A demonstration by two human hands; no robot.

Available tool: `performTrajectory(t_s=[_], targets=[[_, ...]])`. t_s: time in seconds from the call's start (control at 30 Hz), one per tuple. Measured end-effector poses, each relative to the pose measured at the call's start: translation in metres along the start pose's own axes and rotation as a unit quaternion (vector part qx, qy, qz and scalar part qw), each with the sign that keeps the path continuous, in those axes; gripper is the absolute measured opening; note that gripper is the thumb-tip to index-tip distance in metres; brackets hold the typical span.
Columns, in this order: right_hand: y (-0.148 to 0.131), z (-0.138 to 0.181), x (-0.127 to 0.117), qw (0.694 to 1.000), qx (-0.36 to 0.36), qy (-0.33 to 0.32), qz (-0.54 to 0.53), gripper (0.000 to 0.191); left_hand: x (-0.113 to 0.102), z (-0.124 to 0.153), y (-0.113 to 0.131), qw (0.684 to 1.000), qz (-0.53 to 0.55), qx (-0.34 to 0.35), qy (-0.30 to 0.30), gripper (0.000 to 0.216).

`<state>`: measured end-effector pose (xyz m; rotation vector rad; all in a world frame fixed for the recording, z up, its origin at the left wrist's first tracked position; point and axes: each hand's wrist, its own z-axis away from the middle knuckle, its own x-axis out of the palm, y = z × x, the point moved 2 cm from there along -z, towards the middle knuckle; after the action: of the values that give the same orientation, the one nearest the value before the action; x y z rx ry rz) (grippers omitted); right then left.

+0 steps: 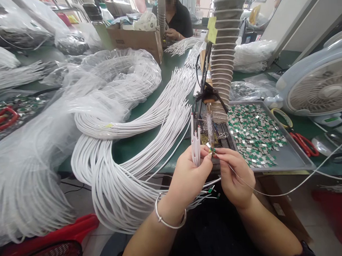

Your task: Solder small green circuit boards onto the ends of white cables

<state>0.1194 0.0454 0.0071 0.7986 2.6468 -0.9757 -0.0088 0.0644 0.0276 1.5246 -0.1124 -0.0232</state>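
Note:
My left hand (pixel 187 176) is closed around several white cables (pixel 195 145), whose stripped ends stick up past the thumb. At its fingertips is a small green-and-metal connector board (pixel 211 150), partly hidden by the fingers. Just above that board, the tip of an upright soldering iron (pixel 210 120) points down, fixed on a stand. My right hand (pixel 237 176) pinches a thin solder wire (pixel 276 195) close to the iron's tip; the wire trails off to the right. Below my left wrist, cable ends with small green boards (pixel 211 189) hang over the table edge.
Bundles of white cable (pixel 137 125) cover the table's left. A grey tray (pixel 298 160) of loose connector boards lies right, beside red-handled scissors (pixel 304 144) and a fan (pixel 324 83). A ribbed duct (pixel 225 46) rises behind the iron. A person (pixel 180 20) sits opposite.

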Motion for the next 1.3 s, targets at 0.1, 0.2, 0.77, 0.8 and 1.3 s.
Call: performTrajectory(t_s=[0.1, 0.2, 0.77, 0.8, 1.3], targets=[[0.001, 0.002, -0.001, 1.0, 0.005, -0.003, -0.005, 0.024, -0.001, 0.001, -0.002, 1.0, -0.004, 0.003, -0.004, 0.008], [0.001, 0.005, -0.001, 1.0, 0.014, -0.014, -0.017, 0.024, -0.002, 0.002, -0.007, 1.0, 0.0, 0.0, -0.009, 0.008], [-0.007, 0.021, -0.017, 0.996, 0.028, -0.08, -0.008, 0.025, -0.006, 0.03, -0.034, 0.994, -0.051, -0.017, -0.1, 0.032], [-0.007, 0.022, -0.019, 0.996, 0.029, -0.079, -0.002, 0.025, -0.008, 0.03, -0.035, 0.995, -0.067, -0.005, -0.078, 0.031], [0.095, -0.024, -0.101, 0.926, 0.064, -0.089, 0.361, 0.019, -0.013, 0.023, -0.05, 0.976, 0.174, -0.121, -0.052, 0.023]])
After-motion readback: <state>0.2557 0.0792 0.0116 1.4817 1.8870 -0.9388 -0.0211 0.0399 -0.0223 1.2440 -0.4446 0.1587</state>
